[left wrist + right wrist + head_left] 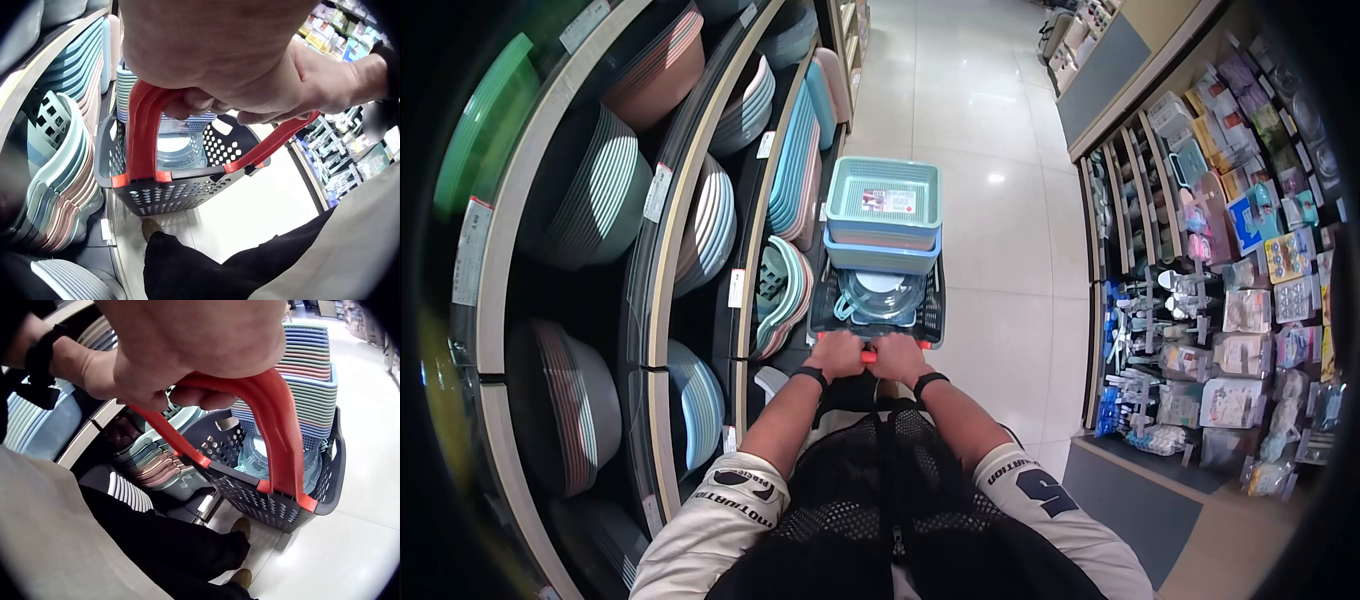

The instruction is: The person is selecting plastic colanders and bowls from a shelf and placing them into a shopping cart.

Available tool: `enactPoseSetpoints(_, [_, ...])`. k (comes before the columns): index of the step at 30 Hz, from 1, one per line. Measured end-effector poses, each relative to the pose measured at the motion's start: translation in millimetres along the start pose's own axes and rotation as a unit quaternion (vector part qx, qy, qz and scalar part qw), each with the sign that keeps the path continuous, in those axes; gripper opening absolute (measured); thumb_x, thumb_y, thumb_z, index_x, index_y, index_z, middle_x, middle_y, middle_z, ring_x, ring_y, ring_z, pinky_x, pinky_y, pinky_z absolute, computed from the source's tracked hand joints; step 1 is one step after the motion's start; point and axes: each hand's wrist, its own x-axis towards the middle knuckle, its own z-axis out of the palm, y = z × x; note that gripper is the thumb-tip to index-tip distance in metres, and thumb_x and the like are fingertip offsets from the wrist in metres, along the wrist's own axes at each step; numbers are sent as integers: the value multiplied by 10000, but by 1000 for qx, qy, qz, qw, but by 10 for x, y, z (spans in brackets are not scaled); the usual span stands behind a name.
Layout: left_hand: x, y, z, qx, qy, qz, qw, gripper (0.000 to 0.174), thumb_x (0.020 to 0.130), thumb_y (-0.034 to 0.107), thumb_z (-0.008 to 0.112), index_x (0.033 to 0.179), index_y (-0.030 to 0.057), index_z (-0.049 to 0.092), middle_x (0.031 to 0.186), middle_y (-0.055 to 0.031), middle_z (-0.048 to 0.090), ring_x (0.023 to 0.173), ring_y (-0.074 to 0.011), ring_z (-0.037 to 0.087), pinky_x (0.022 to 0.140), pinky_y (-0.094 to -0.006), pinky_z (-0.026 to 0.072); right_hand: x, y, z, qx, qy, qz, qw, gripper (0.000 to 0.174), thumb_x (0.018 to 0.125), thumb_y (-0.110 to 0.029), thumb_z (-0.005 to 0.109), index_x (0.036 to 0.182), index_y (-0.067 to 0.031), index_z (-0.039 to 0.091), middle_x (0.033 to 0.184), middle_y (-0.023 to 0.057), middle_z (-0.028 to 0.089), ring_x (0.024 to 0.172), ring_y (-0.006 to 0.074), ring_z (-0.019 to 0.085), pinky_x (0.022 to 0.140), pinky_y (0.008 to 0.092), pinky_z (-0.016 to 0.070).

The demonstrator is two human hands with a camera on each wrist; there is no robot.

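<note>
While left hand (pixel 837 355) and right hand (pixel 897 358) clench its red handles (pixel 147 134) — the basket (pixel 181 194) hangs loaded.

The basket (pixel 181 194) is dark grey plastic, matt and punched with small round holes. Its red handles (pixel 281 431) are smooth plastic with a soft sheen. The stacked trays (pixel 850 190) in it are matt pastel plastic with a paper label (pixel 888 201) on top, and the clear lid (pixel 878 295) under them looks glossy. The floor (pixel 990 120) is polished tile that mirrors the lamps. On the left, matt plastic basins (pixel 595 190) sit on a shelf (pixel 662 300) edged in a pale wood look. On the right, packets (pixel 1235 350) shine in film. The near sleeve (pixel 720 510) is cloth.
</note>
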Motion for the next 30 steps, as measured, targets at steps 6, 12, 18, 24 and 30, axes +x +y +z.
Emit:
enactPoseSetpoints(6, [194, -42, -190, -12, 13, -2, 1000, 215, 726, 232, 658, 831, 86, 776, 864, -198, 736, 853, -382, 726, 813, -473, 580, 228, 106, -107, 18, 12, 16, 1000, 237, 736, -334, 735, 799, -105, 734, 789, 167, 718, 785, 374, 709, 727, 486, 575])
enactPoseSetpoints(12, [500, -204, -145, -6, 28, 28, 999, 211, 753, 218, 627, 814, 62, 757, 857, -205, 733, 840, -381, 725, 793, -486, 574, 460, 236, -238, 1, -18, 8, 1000, 269, 736, -354, 722, 823, -99, 724, 797, 170, 722, 799, 385, 709, 727, 489, 576])
enactPoseSetpoints(18, [720, -290, -209, -15, 66, 31, 997, 192, 702, 242, 656, 739, 79, 749, 780, -190, 720, 774, -376, 715, 753, -476, 574, 654, 306, -385, 2, -17, 15, 1000, 258, 733, -352, 717, 822, -110, 725, 790, 166, 722, 784, 384, 708, 724, 485, 576])
enactPoseSetpoints(24, [889, -303, -411, -16, 44, 25, 999, 203, 696, 239, 646, 759, 78, 753, 798, -187, 726, 785, -368, 722, 755, -471, 579, 828, 385, -497, 6, -12, 30, 999, 257, 733, -357, 714, 827, -119, 732, 784, 163, 721, 776, 381, 708, 727, 485, 576])
enactPoseSetpoints(30, [1025, -352, -560, -24, 43, 45, 998, 205, 715, 220, 638, 769, 59, 753, 808, -199, 726, 792, -381, 725, 741, -482, 582, 965, 411, -646, -2, -17, 39, 999, 237, 720, -316, 710, 850, -121, 747, 825, 156, 734, 807, 369, 715, 753, 473, 581])
